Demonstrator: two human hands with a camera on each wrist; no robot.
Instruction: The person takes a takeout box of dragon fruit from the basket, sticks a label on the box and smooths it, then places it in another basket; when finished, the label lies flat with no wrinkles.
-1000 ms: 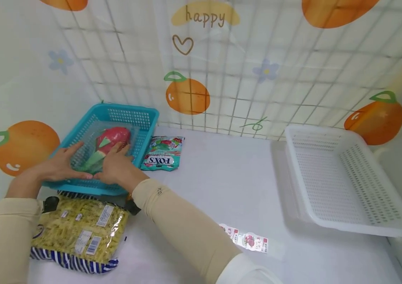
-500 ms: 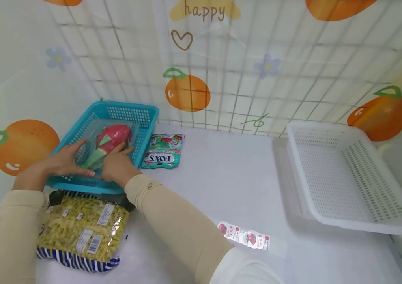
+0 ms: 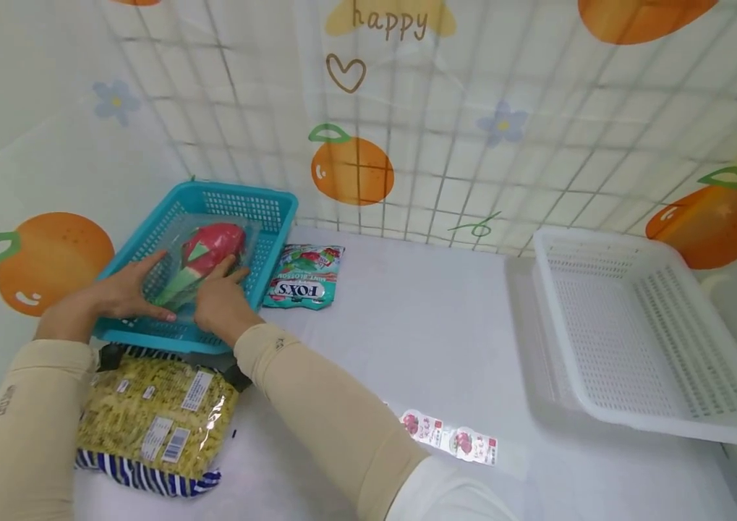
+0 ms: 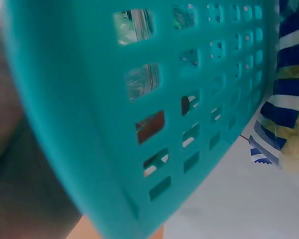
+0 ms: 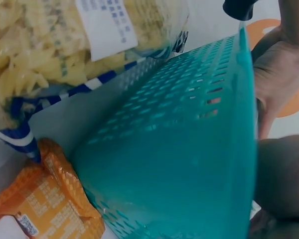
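A pink-and-green dragon fruit [image 3: 215, 242] lies in a clear plastic bag [image 3: 175, 235] inside the blue plastic basket [image 3: 244, 190]. My left hand [image 3: 124, 291] reaches over the basket's left side, thumb and fingers spread along the bag's near left part. From the right, my right hand [image 3: 223, 304] lies over the near right part of the bag, with extended fingers touching the dragon fruit; its thumb is hidden. Both wrist views are mostly filled by the basket wall [image 4: 99, 124], which hides the fingertips.
In front of the basket lies a pasta bag [image 3: 160, 412]; an orange packet [image 5: 50, 199] shows beside it in the right wrist view. A green Fox's candy bag [image 3: 306, 276] sits right of the basket. Dragon-fruit stickers [image 3: 449, 436] and a white basket [image 3: 654, 427] are further right.
My right hand has drawn slightly away from the left, so the thumbs no longer meet at the bag's near edge. The head view has shifted a little.
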